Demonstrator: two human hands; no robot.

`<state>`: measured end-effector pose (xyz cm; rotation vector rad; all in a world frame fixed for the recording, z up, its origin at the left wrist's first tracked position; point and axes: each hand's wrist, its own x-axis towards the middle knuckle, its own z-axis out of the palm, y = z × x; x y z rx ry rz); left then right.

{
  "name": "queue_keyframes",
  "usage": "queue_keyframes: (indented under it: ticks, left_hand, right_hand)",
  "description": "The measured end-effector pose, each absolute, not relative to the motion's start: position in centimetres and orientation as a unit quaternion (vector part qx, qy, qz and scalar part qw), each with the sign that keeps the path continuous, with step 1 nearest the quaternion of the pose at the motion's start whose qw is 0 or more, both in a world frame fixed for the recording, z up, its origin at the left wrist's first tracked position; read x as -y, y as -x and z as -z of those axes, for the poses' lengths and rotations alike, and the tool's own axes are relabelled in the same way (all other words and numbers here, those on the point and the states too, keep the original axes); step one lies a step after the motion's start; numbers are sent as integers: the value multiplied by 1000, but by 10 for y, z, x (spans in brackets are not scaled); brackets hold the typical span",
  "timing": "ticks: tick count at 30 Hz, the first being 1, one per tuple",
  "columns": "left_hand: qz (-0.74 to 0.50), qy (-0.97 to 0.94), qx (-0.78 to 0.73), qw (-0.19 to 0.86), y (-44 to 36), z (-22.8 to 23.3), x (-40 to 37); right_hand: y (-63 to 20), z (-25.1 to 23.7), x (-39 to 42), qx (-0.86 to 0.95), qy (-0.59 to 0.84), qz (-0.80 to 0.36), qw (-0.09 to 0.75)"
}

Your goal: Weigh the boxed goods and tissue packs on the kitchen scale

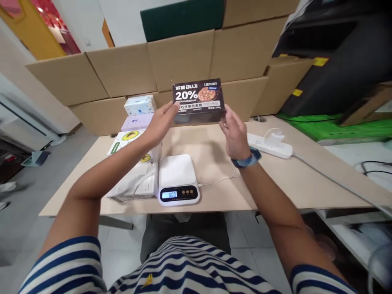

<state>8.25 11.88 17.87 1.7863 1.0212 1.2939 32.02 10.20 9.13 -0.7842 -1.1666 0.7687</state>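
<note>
2 hands hold 1 dark box (198, 101) above the surface (306, 179), long axis left-right: left hand (161, 122) and right hand (234, 132) fingers clamped on its ends, scale (178, 179) nearer.

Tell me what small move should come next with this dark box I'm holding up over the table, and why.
Probably lower the dark box onto the white scale. Both hands, left hand and right hand, hold it by its ends in the air above the table, the scale's platform is bare, and its display reads zero.
</note>
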Motion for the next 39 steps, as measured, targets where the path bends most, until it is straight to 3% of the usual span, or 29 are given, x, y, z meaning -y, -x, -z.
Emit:
queue_keyframes:
  ticks: [8,12,17,26,32,36,39]
  left_hand:
    - [-377,-674,-500,391,-12,-143,31]
    - [-324,-669,-522,419,3,-125,49]
    - [-238,-701,-536,405,16,-104,45]
    - [-113,-855,-494,111,32,-77,39]
    - [-245,-814,-526,26,51,-46,87]
    - [-376,-590,-711,-74,64,6,121]
    - [-433,-397,-808,-54,82,41,132]
  right_hand:
    - [-273,-32,34,361,392,-533,657]
    - [-269,-10,42,301,433,-568,632]
    - [-263,-3,46,358,454,-551,601]
    - [-257,-6,49,418,483,-474,606]
    - [-277,-6,47,420,518,-398,630]
    - [-290,8,42,425,553,-362,619]
    - [-295,20,40,436,577,-332,605]
